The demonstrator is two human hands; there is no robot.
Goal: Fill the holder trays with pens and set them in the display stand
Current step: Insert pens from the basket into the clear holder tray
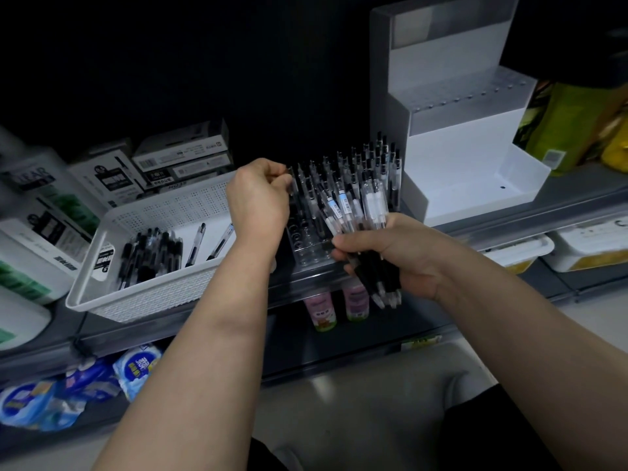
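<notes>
Head view, looking down at a dim shop shelf (503, 222). A clear tray (307, 248) is seen at the centre of the shelf, just ahead of both hands. Its back and right rows are filled with pens (370, 164) standing upright, caps up. Its near-left rows are shown as empty holes.

The left hand (258, 202) is raised over the tray's left rear corner with its fingers curled. What appears to be a single clear pen (292, 183) is pinched at the fingertips and held nearly upright, in line with the standing pens. The right hand (390, 256) is closed around a bundle (353, 205) of pens, fanned upward and to the left, at the tray's near-right edge.

The empty holes are found between the two hands, below and just right of the left hand, which is the nearer one. A short downward move with the pen kept vertical is judged to be what is needed.

A white stepped stand (452, 158) is placed just beside the tray, to its right and behind, on the right hand's side. No tray is seen in it yet.

A white basket (163, 294) is set to the left of the tray, with loose pens (149, 256) lying flat inside.
</notes>
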